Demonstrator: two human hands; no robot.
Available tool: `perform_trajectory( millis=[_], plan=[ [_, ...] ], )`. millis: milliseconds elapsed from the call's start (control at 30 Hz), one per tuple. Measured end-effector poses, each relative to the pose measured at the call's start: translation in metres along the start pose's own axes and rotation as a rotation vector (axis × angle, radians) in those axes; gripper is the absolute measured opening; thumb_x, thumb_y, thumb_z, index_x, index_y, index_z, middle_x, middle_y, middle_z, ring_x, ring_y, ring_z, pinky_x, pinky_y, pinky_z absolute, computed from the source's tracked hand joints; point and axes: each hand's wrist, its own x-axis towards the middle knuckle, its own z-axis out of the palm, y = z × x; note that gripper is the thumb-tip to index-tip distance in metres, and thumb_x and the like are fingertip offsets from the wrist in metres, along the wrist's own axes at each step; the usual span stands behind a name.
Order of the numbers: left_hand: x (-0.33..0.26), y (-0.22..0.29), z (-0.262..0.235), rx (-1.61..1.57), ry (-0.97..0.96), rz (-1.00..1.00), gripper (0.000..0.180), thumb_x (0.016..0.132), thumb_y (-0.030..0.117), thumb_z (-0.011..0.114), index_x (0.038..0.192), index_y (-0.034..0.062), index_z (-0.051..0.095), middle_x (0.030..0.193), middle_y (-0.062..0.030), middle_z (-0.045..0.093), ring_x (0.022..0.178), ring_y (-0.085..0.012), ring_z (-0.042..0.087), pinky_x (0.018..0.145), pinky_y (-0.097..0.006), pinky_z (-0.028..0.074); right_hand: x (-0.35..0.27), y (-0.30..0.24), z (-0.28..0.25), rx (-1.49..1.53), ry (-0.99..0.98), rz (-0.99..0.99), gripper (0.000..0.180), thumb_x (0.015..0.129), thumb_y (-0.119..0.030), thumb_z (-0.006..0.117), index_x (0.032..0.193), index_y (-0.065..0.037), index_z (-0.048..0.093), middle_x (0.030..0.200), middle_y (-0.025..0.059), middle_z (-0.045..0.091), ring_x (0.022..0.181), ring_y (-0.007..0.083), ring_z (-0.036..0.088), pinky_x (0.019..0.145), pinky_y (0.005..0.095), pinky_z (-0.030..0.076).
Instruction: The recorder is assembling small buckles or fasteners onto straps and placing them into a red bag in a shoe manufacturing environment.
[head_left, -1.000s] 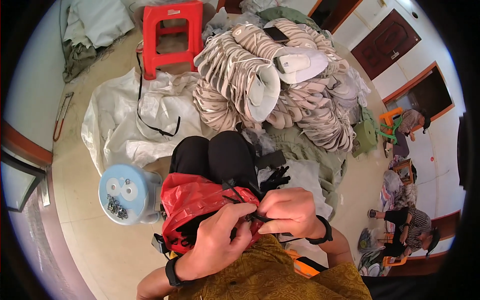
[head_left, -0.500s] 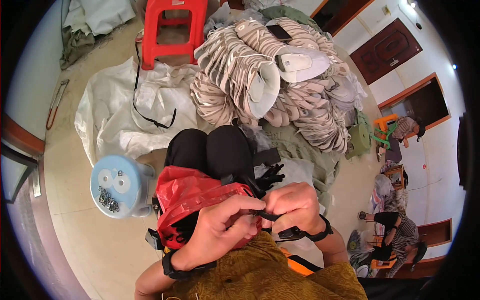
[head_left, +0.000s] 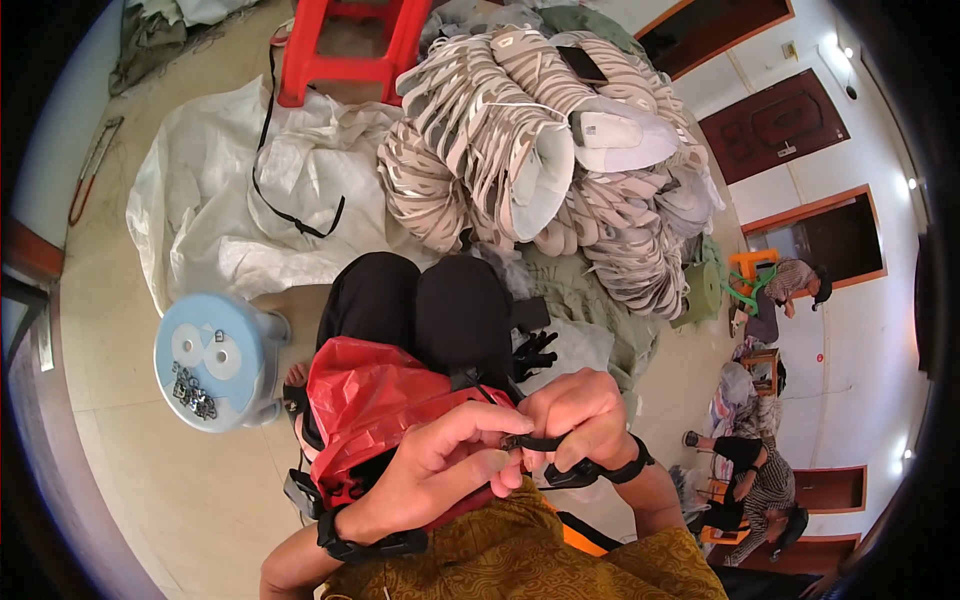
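Above my lap, both hands meet at a short black strap (head_left: 541, 443). My left hand (head_left: 437, 468) pinches its left end between thumb and fingers; a small dark piece shows there, too small to make out. The strap's other end is gripped by my right hand (head_left: 583, 412), with the thumb bent against it. Across my thighs lies a red plastic bag (head_left: 352, 398), with black material inside it. To the left, a light-blue stool (head_left: 245, 352) carries a small pile of metal buckles (head_left: 193, 394) and one lone buckle (head_left: 219, 337).
A large heap of beige striped shoe uppers (head_left: 490, 130) lies ahead, with a phone (head_left: 582, 64) on top. White sheeting (head_left: 215, 190) covers the floor ahead-left, below a red stool (head_left: 350, 68). Black gloves (head_left: 535, 353) lie beside my right knee. Two people sit working at far right.
The view has shifted slightly, moving the stool and sheeting leftward in the picture. Both hands keep their pinch on the strap, with only small finger movements.
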Motion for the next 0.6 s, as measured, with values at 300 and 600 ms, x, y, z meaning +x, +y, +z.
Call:
perform_trajectory(
  millis=[300, 600],
  plan=[
    [0.007, 0.0, -0.006, 0.127, 0.055, 0.03, 0.028, 0.083, -0.009, 0.038, 0.11, -0.0021, 0.044, 0.088, -0.0073, 0.053, 0.073, -0.0103, 0.053, 0.066, -0.023, 0.046, 0.005, 0.006, -0.007, -0.022, 0.02, 0.05, 0.023, 0.058, -0.003, 0.072, 0.055, 0.004, 0.05, 0.061, 0.0113, 0.055, 0.055, 0.0176, 0.052, 0.05, 0.0262, 0.038],
    [0.014, -0.007, 0.001, 0.17, 0.064, 0.057, 0.027, 0.084, -0.009, 0.037, 0.11, -0.0019, 0.044, 0.084, -0.0075, 0.053, 0.073, -0.0106, 0.054, 0.066, -0.023, 0.046, -0.004, 0.003, -0.01, -0.112, 0.039, 0.048, 0.024, 0.062, -0.005, 0.071, 0.057, 0.002, 0.049, 0.06, 0.0089, 0.053, 0.054, 0.0153, 0.05, 0.049, 0.025, 0.035]
  ],
)
